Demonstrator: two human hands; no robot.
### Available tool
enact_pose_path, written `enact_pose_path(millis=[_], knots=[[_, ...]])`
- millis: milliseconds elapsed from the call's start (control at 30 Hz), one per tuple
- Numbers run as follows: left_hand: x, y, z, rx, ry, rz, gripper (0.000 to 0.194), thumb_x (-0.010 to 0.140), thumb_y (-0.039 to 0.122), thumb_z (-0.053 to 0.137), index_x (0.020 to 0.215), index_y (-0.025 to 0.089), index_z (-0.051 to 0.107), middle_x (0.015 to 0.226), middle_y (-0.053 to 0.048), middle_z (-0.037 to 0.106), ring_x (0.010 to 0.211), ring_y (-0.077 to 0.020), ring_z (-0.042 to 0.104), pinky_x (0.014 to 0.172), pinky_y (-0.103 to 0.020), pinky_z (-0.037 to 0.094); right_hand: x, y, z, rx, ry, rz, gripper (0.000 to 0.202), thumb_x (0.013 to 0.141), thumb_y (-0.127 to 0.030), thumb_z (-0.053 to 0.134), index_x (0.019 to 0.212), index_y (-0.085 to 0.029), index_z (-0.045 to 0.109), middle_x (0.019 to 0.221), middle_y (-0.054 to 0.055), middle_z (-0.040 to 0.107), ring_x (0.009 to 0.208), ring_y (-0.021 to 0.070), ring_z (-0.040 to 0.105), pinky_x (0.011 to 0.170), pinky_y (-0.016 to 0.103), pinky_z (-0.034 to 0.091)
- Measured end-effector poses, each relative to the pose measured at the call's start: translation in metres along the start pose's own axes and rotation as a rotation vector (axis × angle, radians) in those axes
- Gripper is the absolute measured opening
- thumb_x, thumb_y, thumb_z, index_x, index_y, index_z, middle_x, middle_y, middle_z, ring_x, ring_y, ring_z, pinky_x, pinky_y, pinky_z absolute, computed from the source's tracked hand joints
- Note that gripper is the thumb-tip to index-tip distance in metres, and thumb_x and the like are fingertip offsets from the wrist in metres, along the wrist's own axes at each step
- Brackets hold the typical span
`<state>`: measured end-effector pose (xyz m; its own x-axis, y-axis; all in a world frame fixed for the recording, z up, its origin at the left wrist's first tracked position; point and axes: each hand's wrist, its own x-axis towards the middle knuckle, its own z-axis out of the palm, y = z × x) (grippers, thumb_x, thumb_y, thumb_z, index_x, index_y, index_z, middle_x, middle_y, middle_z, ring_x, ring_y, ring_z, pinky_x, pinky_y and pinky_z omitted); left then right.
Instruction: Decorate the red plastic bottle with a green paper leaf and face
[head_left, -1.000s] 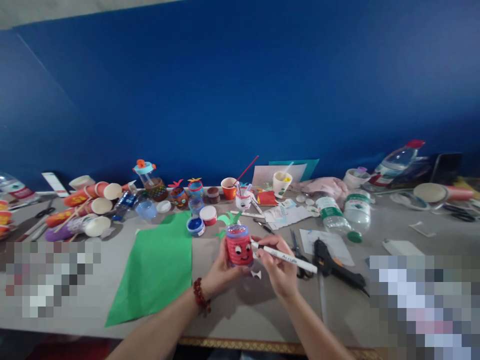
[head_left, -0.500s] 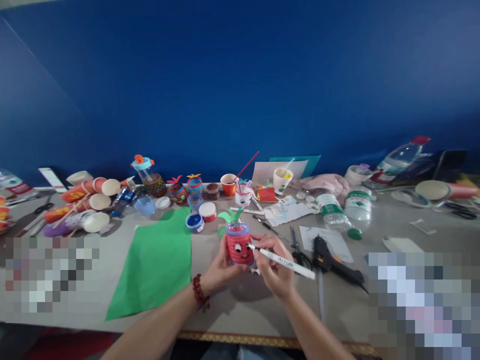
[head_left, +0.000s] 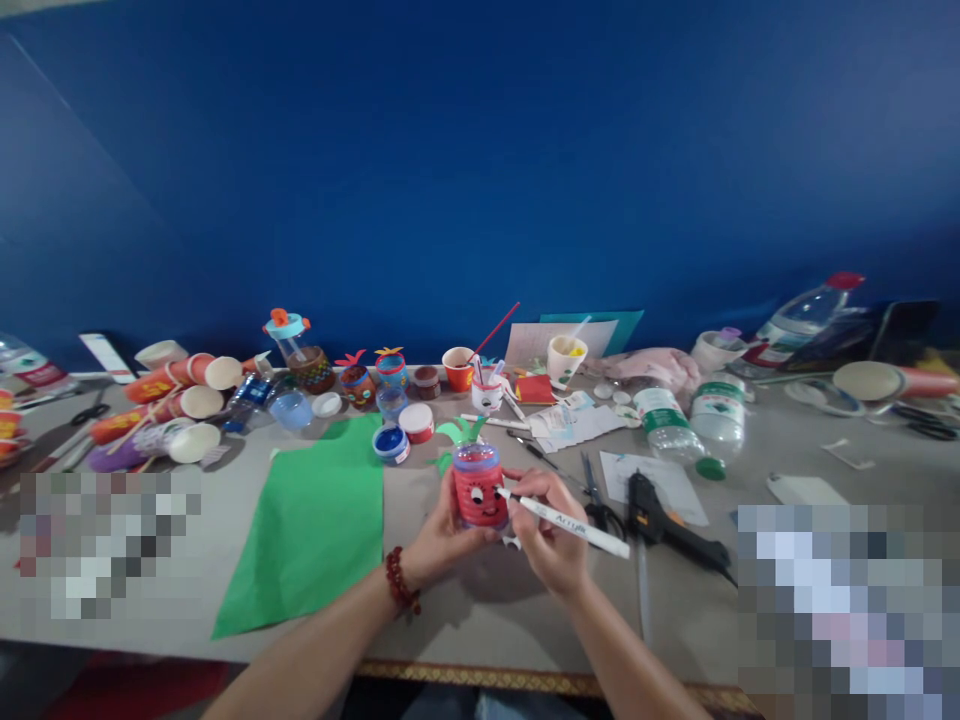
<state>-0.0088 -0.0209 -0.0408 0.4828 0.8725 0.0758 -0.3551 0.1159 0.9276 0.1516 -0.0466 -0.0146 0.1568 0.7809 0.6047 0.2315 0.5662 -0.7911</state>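
A red jar [head_left: 478,498] with a clear, bluish rim and a face on its front is held upright by my left hand [head_left: 441,540], whose fingers wrap its left side and bottom. Green leaf shapes [head_left: 461,431] stand behind the rim. My right hand [head_left: 553,535] grips a white acrylic marker [head_left: 564,521]; its tip is at the eye on the jar's right side. Whether the tip touches the surface cannot be made out. Small white pieces [head_left: 512,543] lie just below the jar.
Green paper [head_left: 319,530] lies to the left. A blue paint pot [head_left: 391,444] stands behind it. Scissors [head_left: 600,505] and a black glue gun [head_left: 671,530] lie to the right, with plastic bottles [head_left: 670,425] beyond. Paper cups [head_left: 199,403] lie at the back left.
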Motion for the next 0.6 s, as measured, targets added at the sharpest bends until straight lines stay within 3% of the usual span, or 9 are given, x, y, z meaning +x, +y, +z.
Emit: enact_pose_path(millis=[300, 600], knots=[[-0.0003, 0.0015, 0.0016, -0.013, 0.014, -0.016, 0.095, 0.066, 0.027, 0.083, 0.144, 0.032, 0.029, 0.131, -0.01, 0.055, 0.116, -0.0258, 0.055, 0.098, -0.038, 0.046, -0.0028, 0.0005, 0.0007, 0.072, 0.058, 0.009, 0.015, 0.08, -0.011, 0.058, 0.088, -0.023, 0.06, 0.08, 0.002, 0.061, 0.086, 0.0236, 0.065, 0.08, 0.04, 0.054], [0.0004, 0.0, 0.0005, -0.005, -0.014, 0.012, 0.092, 0.067, 0.029, 0.082, 0.144, 0.029, 0.031, 0.135, -0.011, 0.053, 0.122, -0.0291, 0.051, 0.104, -0.044, 0.041, 0.0001, -0.0018, 0.0014, -0.019, 0.06, 0.023, 0.012, 0.081, -0.014, 0.059, 0.089, -0.023, 0.059, 0.083, 0.003, 0.063, 0.084, 0.023, 0.067, 0.074, 0.035, 0.053]])
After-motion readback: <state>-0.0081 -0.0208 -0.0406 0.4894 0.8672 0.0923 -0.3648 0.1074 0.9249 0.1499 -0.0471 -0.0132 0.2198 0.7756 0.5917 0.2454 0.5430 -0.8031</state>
